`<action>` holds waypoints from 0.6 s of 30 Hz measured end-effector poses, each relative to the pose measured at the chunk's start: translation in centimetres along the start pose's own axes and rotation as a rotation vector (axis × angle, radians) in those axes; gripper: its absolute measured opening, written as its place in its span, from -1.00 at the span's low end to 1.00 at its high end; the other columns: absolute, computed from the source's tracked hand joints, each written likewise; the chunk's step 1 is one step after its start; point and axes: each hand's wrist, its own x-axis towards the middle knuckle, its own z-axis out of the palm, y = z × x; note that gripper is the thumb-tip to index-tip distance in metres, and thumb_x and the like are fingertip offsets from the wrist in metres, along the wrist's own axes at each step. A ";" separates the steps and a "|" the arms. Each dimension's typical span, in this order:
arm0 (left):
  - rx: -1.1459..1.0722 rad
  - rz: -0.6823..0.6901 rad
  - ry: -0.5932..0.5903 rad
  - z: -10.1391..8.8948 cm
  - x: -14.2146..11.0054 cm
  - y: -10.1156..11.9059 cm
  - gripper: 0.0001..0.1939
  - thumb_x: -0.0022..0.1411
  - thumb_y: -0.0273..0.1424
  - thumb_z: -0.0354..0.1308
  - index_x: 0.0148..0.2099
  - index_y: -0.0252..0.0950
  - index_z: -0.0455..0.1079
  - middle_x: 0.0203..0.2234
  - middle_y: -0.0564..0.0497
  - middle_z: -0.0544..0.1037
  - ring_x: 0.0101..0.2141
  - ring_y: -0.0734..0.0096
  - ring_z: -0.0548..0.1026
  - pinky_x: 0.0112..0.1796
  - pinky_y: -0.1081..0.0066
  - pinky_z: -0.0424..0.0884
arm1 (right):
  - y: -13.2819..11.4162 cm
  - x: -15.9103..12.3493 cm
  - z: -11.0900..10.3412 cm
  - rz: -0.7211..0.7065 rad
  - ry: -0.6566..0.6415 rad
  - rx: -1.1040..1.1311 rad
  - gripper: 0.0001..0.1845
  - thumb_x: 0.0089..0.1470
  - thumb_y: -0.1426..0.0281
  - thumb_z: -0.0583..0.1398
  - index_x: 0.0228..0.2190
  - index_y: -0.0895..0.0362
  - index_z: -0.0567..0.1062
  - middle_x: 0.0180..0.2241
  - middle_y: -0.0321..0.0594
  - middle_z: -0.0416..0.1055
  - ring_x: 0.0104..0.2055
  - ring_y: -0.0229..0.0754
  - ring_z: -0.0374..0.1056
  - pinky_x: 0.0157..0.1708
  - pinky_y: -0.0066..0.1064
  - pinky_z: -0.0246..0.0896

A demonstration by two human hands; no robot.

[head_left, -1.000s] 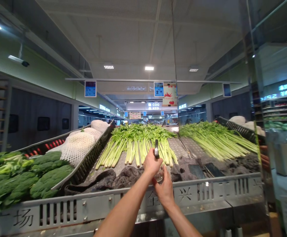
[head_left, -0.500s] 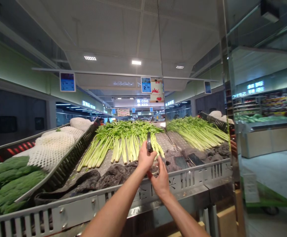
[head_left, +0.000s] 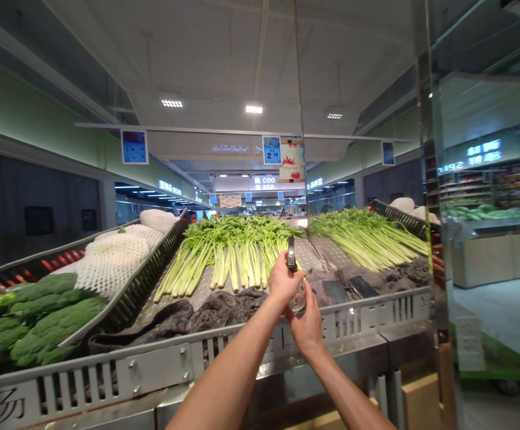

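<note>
My left hand is closed around a slim black hand tool with a shiny metal part, its top end pointing up; its exact kind is unclear. Just below and to the right, my right hand has its fingers curved upward close to the left wrist. Something small and pale seems to lie between its thumb and fingers, too indistinct to name. Beyond the hands, bunches of celery lie in a row on a metal shelf, stalks toward me. Dark crumpled cloth lies along the shelf front.
Broccoli and produce in white foam netting sit in a black crate at left. A grey slatted rail borders the front. A mirror panel at right reflects the celery. Price signs hang above.
The view has turned slightly left, so the display and both hands sit further right in the picture. Both hands keep nearly the same pose, the left still holding the black hand tool.
</note>
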 end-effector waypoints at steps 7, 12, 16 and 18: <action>0.025 -0.026 0.010 -0.4 -0.4 -0.6 -0.74 -0.15 -0.47 0.04 -0.30 -0.24 0.21 -0.56 0.13 0.34 -0.55 0.54 0.25 -0.54 0.55 0.12 | -0.4 -0.9 0.3 -0.004 0.006 0.011 -0.30 -0.14 0.19 0.11 0.00 0.26 0.09 -0.11 0.08 0.22 -0.21 -0.07 0.27 -0.24 -0.19 0.20; -0.022 -0.034 0.025 -0.9 -0.5 -1.5 -0.74 -0.16 -0.46 0.06 -0.31 -0.25 0.21 -0.56 0.13 0.34 -0.56 0.55 0.25 -0.54 0.55 0.12 | -0.4 -1.3 0.8 -0.016 -0.020 -0.011 -0.32 -0.13 0.21 0.11 0.01 0.26 0.08 -0.08 0.08 0.19 -0.09 -0.04 0.20 -0.17 -0.17 0.15; -0.054 -0.019 0.044 -1.9 0.1 -1.8 -0.76 -0.14 -0.45 0.04 -0.30 -0.27 0.21 -0.58 0.13 0.32 -0.58 0.56 0.25 -0.55 0.55 0.13 | -1.4 -0.5 1.5 -0.056 -0.024 0.016 -0.31 -0.13 0.22 0.11 0.01 0.28 0.08 -0.07 0.08 0.18 -0.05 -0.04 0.15 -0.13 -0.17 0.12; -0.075 -0.004 0.056 -2.4 0.4 -2.2 -0.77 -0.13 -0.45 0.04 -0.31 -0.27 0.21 -0.59 0.14 0.31 -0.57 0.55 0.26 -0.54 0.54 0.14 | -2.1 -0.3 1.8 -0.063 -0.031 0.038 -0.30 -0.13 0.21 0.11 0.01 0.28 0.07 -0.08 0.08 0.19 -0.07 -0.05 0.17 -0.15 -0.18 0.15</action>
